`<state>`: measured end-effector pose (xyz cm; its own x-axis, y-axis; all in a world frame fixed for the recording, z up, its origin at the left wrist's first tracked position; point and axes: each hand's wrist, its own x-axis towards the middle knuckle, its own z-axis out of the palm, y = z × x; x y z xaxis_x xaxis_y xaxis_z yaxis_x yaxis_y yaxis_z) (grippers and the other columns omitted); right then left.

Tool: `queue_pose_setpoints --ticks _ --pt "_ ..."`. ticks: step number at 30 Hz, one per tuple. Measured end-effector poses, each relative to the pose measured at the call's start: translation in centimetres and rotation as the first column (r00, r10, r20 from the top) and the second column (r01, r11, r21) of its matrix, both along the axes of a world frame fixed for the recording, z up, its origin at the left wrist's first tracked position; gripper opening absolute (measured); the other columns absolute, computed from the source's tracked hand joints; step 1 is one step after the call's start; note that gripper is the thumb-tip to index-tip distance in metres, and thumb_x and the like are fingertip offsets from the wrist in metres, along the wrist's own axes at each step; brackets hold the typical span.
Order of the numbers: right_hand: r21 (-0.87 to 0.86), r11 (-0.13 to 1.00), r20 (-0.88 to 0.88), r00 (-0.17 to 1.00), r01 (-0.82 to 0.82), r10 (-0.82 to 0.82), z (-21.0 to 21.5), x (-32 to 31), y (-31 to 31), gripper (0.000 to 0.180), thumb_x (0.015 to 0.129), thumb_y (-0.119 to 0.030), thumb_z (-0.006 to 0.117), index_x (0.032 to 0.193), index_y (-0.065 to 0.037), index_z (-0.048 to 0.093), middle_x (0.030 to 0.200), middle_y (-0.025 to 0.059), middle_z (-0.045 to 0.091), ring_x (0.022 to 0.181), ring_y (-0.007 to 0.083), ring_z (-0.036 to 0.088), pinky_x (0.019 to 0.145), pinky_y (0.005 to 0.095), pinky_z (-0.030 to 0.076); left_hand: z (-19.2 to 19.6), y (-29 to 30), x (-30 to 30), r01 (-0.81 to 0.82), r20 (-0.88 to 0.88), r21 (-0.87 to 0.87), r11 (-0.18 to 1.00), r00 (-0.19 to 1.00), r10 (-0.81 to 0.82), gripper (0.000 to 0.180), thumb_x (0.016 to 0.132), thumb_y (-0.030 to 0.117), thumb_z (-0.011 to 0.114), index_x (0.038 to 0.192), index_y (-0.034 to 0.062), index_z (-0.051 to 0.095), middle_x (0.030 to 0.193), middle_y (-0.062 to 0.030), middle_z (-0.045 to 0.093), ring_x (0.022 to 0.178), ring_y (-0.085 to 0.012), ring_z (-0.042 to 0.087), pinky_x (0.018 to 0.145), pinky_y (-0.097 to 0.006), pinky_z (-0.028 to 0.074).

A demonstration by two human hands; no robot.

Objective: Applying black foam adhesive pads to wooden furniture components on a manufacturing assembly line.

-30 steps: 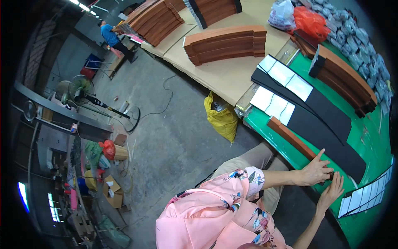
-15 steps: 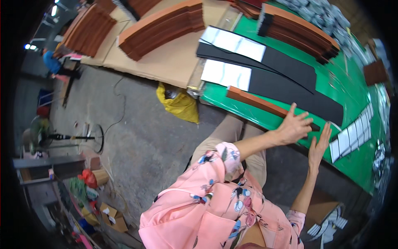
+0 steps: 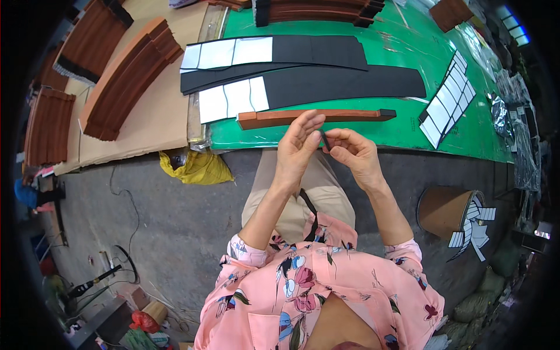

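Note:
In front of me, at the table's near edge, my right hand point(image 3: 354, 154) pinches a small, thin black strip point(image 3: 325, 140) between thumb and fingers. My left hand point(image 3: 298, 147) meets it from the other side, thumb against the strip and fingers curled; part of its grip is hidden. Just beyond both hands lies a long, slightly curved reddish-brown wooden piece point(image 3: 344, 115), with a black cap point(image 3: 387, 114) on its right end. Behind it are flat black foam sheets point(image 3: 344, 84), their left parts covered by white backing pieces point(image 3: 233, 98).
On the green tabletop point(image 3: 402, 131), a white sheet cut into strips point(image 3: 448, 100) lies at right. Stacked curved brown mouldings point(image 3: 129, 79) rest on cardboard at left. A yellow sack point(image 3: 201, 169) sits below the table; a brown bin point(image 3: 443, 210) with white scraps stands right.
My hands have come together over the near edge, now with the small black strip between them. Before, they were spread near the wooden piece's right end. The view has swung round.

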<state>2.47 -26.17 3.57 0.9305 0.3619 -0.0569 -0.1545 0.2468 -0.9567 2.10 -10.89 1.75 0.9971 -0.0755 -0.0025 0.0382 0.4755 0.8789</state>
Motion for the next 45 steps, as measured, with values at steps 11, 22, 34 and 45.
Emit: queue_pose_setpoints --ticks 11,22,34,45 --pt "-0.201 0.967 -0.073 0.987 -0.158 0.146 0.5 0.0 4.5 0.028 0.077 -0.005 0.069 0.103 0.001 0.061 0.095 0.002 0.062 0.087 0.0075 0.058 0.077 0.0219 0.048 -1.3 4.7 -2.6 -0.223 0.117 0.09 0.971 0.97 0.212 0.054 0.081 0.008 0.065 0.129 0.0053 0.042 0.118 -0.0085 0.051 0.114 -0.0178 0.047 0.098 -0.032 0.035" --pt "-0.586 0.709 0.169 0.797 -0.391 0.579 2.3 2.3 7.0 0.021 0.068 -0.007 0.072 0.087 0.001 0.064 0.077 0.0074 0.062 0.071 0.0152 0.061 0.065 0.0275 0.05 -0.2 16.5 -1.5 -0.172 0.238 0.577 0.798 0.97 0.036 0.028 0.068 0.002 0.071 0.096 0.0023 0.064 0.086 -0.0099 0.065 0.077 -0.0204 0.062 0.074 -0.03 0.047" --pt "-0.584 0.808 0.462 0.848 0.071 0.259 1.1 5.9 10.9 0.024 0.074 -0.005 0.068 0.098 0.0 0.065 0.089 0.0088 0.062 0.076 0.0167 0.059 0.065 0.0272 0.046 -3.6 14.0 2.7 -0.303 0.253 0.614 0.729 0.95 0.182 0.049 0.072 0.002 0.07 0.118 0.0072 0.054 0.095 -0.0077 0.065 0.089 -0.0152 0.061 0.079 -0.028 0.049" --pt "-0.676 0.687 0.648 0.659 0.268 0.381 -0.2 6.4 12.6 0.02 0.069 -0.008 0.071 0.087 -0.004 0.066 0.083 0.0072 0.062 0.074 0.0222 0.057 0.064 0.0324 0.046 -4.6 13.9 1.9 -0.325 0.25 0.492 0.808 0.941 0.227 0.064 0.07 0.004 0.073 0.127 0.0088 0.044 0.09 -0.0076 0.066 0.086 -0.0142 0.062 0.078 -0.028 0.049"
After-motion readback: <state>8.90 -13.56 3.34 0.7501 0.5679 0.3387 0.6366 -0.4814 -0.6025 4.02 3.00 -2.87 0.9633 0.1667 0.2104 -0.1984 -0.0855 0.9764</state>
